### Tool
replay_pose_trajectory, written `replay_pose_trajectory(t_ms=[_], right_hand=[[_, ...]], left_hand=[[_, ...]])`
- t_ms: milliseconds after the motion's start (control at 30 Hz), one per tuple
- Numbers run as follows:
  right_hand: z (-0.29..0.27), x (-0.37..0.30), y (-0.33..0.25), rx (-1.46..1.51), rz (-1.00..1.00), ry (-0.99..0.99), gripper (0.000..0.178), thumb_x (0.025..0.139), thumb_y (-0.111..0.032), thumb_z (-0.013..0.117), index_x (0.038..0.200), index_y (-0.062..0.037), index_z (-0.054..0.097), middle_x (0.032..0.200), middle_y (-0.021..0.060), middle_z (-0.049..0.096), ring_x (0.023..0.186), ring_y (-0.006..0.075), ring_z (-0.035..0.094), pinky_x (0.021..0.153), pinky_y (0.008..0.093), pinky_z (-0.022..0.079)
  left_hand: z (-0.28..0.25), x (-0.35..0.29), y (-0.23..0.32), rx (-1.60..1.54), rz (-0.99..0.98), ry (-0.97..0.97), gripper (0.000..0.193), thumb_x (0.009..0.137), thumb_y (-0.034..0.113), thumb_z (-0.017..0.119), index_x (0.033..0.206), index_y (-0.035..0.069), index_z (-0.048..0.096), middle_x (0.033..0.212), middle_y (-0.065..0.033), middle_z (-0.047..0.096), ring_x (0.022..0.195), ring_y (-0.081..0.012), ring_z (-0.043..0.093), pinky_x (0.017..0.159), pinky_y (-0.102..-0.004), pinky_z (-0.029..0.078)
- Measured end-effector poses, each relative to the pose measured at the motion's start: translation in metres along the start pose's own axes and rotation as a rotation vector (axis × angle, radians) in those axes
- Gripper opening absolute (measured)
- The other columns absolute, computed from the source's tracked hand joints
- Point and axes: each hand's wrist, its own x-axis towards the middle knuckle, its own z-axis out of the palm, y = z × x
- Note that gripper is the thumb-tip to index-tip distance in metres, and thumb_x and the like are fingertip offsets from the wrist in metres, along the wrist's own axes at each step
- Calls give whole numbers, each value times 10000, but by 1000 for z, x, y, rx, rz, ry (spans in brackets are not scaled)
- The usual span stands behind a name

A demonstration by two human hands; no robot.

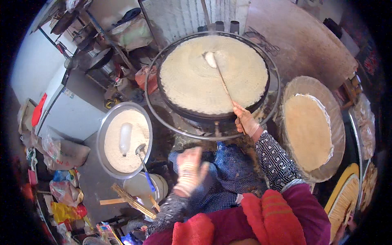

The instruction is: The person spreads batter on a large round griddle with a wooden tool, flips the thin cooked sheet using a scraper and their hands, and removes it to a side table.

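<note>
My right hand [246, 122] is closed around the wooden handle of a batter spreader [223, 83]. Its pale, batter-coated head rests on a wide layer of cream-coloured batter [183, 77], right of the centre of the far half. This layer covers nearly the whole of a large round black griddle [173, 107]. Above my lap, my left hand [189, 171] is blurred by motion; its thumb stands away from the fingers and nothing shows in it. Left of that hand, a metal basin [102, 157] holds pale flour-like stuff, a clear bottle-shaped scoop [125, 139] and a blue-handled ladle [145, 167].
A metal ring [152, 67] surrounds the griddle. To the right, a cloth-lined basket [339, 151] holds a round tan flatbread [308, 132]. A white bucket [162, 188] and wooden sticks [136, 202] stand near my left forearm. Pans hang on a rack [100, 59] at the far left.
</note>
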Motion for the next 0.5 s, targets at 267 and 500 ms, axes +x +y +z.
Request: replay_pose_trajectory(t_ms=[267, 500], right_hand=[[28, -7, 24, 390, 88, -251, 494, 962, -377, 529, 1433, -341, 382, 571, -31, 417, 413, 78, 347, 376, 240, 329], [61, -66, 54, 574, -92, 18, 457, 979, -306, 524, 1421, -303, 410, 535, -17, 425, 385, 101, 367, 361, 268, 346]], left_hand=[[-8, -100, -169, 313, -1230, -360, 735, 890, 333, 559, 1489, 90, 208, 1391, -255, 419, 1312, -443, 377, 1009, -612, 355], [28, -146, -213, 125, -1169, -170, 585, 932, 165, 410, 1478, 67, 225, 1201, -295, 563, 1088, -443, 573, 936, -481, 461]])
